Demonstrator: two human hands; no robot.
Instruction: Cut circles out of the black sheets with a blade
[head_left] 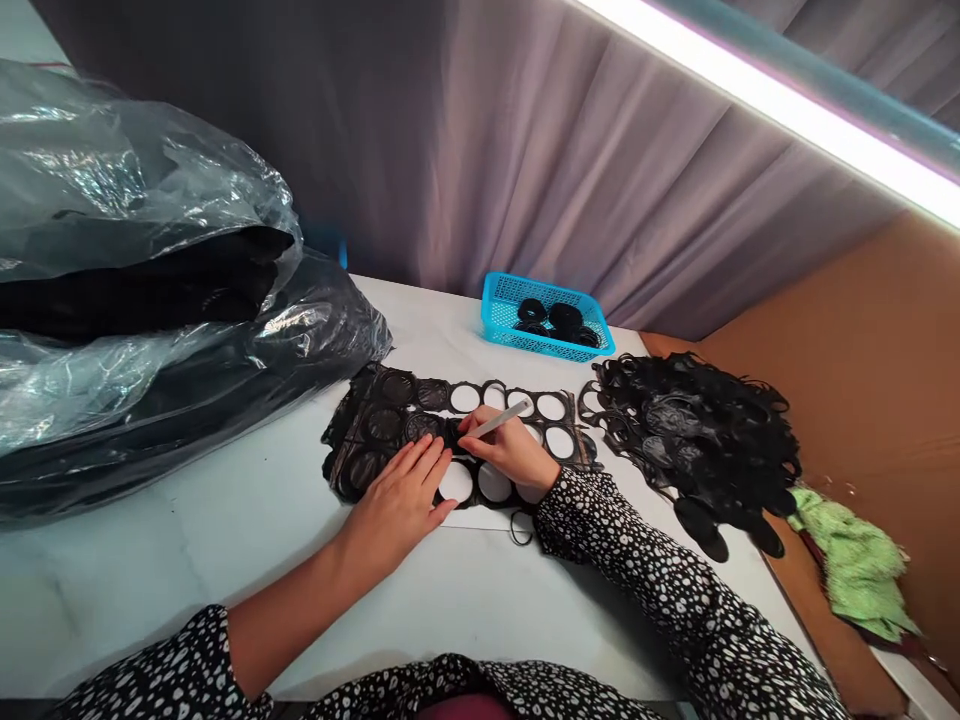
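A black rubber-like sheet [385, 424] with rows of round shapes lies on the white table. On its right part the rounds are open holes with white showing through; on the left dark discs fill them. My left hand [409, 482] rests flat on the sheet's near edge, fingers stretched out. With my right hand [514, 452] I grip a slim silver-grey pen-like tool [501, 419], its tip down at the sheet just beyond my left fingertips. What the tip touches is hidden by my fingers. A thin black ring [521, 528] lies by my right wrist.
Behind the sheet stands a blue plastic basket [499, 333] holding black rings. To the right is a heap of black sheet scraps and discs [697, 430], with a green cloth [859, 560] beside it. A large clear plastic bag [150, 390] with black material fills the left.
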